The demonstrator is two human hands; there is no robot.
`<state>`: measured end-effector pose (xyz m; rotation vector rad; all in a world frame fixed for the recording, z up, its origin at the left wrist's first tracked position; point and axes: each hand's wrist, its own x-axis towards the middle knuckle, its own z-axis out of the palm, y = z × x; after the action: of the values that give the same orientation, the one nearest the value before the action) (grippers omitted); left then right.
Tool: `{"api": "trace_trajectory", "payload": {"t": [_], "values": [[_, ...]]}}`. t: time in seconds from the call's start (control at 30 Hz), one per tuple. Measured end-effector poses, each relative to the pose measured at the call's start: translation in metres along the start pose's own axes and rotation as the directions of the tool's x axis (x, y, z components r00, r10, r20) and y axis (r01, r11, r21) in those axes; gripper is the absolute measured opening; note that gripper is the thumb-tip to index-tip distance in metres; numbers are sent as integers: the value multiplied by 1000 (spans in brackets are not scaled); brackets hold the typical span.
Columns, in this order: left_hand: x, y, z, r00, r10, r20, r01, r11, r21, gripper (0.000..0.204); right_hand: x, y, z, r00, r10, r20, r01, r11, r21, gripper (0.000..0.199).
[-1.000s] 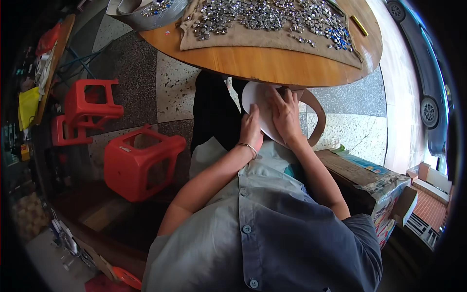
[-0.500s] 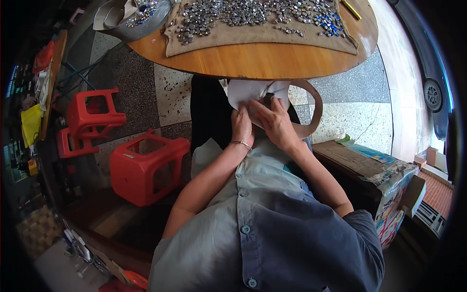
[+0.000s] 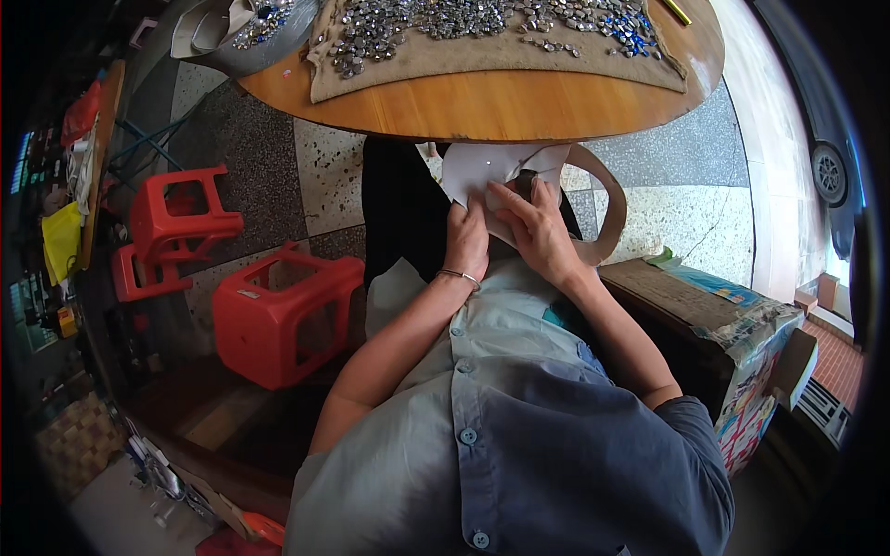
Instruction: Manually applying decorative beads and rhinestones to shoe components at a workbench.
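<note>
Stools (image 3: 287, 315) of red plastic sit on the floor at far left, well apart from the hands, so they pose little risk. A grey tray (image 3: 269, 57) of beads (image 3: 267, 23) appears to jut past the tabletop (image 3: 445, 111); a knock there could spill them. Loose stones (image 3: 468, 17) cover a brown cloth (image 3: 445, 69) on the tabletop; a tug on its near edge could scatter them.

Below the near edge, the 2 hands meet over the lap. The left hand (image 3: 468, 241) has its grip curled in on the lower edge of a pale sheet (image 3: 468, 171); if that slackens, the sheet could swivel. The right hand (image 3: 540, 236) has its fingers bent over the sheet, beside something dark (image 3: 526, 182); I cannot tell whether its grip has hold of that. Uneven pressure there could crease the sheet. Farther right, a beige loop (image 3: 612, 213) stands out unheld and could snag on the nearby box (image 3: 677, 287) if the arms swing.
</note>
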<state>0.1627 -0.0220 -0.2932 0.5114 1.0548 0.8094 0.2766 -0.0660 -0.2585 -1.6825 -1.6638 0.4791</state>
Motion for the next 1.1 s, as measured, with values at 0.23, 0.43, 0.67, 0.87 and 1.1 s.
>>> {"api": "trace_trajectory", "payload": {"t": [0.23, 0.43, 0.67, 0.87, 1.1], "values": [[-6, 0, 5, 992, -2, 124, -29, 969, 244, 29, 49, 37, -12, 980, -5, -198, -30, 984, -173, 41], [-4, -9, -2, 984, 43, 172, -61, 993, 99, 24, -1, -1, -16, 999, 10, -52, -18, 986, -165, 39], [-5, 0, 9, 980, 67, 185, -77, 996, 49, 26, 6, 0, -40, 998, -26, -55, 17, 987, -162, 50], [6, -19, -16, 945, 32, 325, -135, 944, 300, 26, 18, 20, -4, 994, 37, -107, -60, 975, -215, 45], [3, -21, -9, 961, -21, 275, 24, 1000, -9, 34, 4, 1, -4, 995, -9, 102, 15, 998, -60, 43]]}}
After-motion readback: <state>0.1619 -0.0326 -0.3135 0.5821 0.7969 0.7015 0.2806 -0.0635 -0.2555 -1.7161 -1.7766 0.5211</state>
